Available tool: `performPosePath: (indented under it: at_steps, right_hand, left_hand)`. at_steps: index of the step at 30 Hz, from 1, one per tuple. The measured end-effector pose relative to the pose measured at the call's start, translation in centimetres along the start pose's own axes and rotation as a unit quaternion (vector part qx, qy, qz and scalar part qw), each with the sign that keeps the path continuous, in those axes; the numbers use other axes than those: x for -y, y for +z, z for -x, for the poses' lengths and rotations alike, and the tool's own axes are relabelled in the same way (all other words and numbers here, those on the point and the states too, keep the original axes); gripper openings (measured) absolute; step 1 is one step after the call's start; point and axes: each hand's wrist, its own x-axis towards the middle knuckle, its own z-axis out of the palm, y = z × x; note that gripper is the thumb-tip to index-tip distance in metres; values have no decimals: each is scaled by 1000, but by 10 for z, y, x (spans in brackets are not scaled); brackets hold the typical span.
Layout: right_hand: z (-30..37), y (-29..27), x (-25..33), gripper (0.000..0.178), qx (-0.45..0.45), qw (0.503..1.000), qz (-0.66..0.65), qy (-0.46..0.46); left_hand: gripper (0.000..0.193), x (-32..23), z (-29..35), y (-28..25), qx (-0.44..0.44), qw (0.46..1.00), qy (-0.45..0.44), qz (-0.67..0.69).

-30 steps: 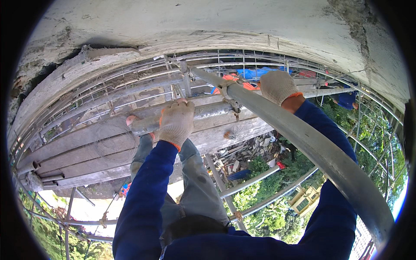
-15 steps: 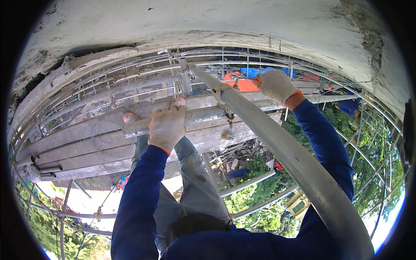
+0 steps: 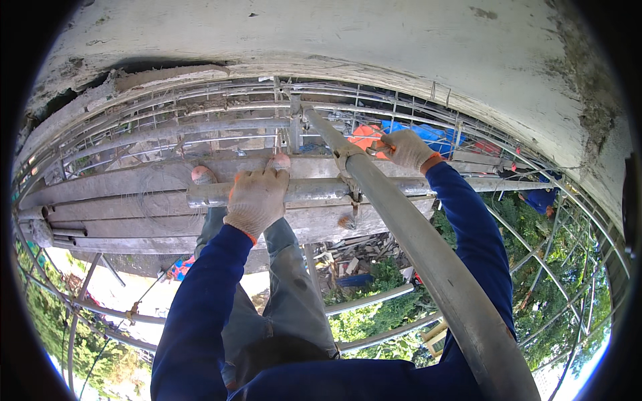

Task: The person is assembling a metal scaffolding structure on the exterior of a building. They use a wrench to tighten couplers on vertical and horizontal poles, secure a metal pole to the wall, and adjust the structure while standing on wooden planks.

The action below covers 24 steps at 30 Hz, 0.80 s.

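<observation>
My left hand (image 3: 257, 199), in a pale knit glove, is closed around a horizontal grey scaffold pipe (image 3: 307, 191) near its open left end. A thicker-looking diagonal pipe (image 3: 408, 220) crosses this one, running from the far middle toward my right side. Where they cross, a rusty scaffold clamp (image 3: 349, 167) sits around the diagonal pipe, its bolt hanging below. My gloved right hand (image 3: 406, 148) is closed on a short, wrench-like metal tool (image 3: 378, 146), to the right of the clamp. The tool's far end is hard to make out.
My feet stand on narrow planks (image 3: 114, 208) with a coil of thin wire (image 3: 150, 200) on them. A pale concrete wall (image 3: 321, 40) curves along the far side. Through gaps, rubble (image 3: 348, 260) and trees show far below. Another person (image 3: 538, 199) in blue is at the right.
My right hand with the tool has moved slightly left and down, its wrist turned. My left hand keeps its hold on the horizontal pipe. The whole view has shifted a little.
</observation>
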Motion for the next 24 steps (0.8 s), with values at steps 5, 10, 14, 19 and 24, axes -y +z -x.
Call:
performPosePath:
  at_steps: [5,10,14,19,24]
  right_hand:
    - [-3,-5,4,18,62,998,-3,29]
    - [6,-6,11,22,74,992,-48,93]
    - [-3,-3,19,37,119,977,12,176]
    - [0,-46,66,40,143,956,114,230]
    - [25,-102,124,32,210,933,183,229]
  left_hand:
    - [45,-1,-1,-1,0,1000,1,3]
    - [46,1,0,2,-1,1000,9,5]
    - [48,2,0,8,-42,999,9,-5]
    - [35,7,3,9,-83,995,47,10]
    - [33,9,4,4,-36,997,62,28]
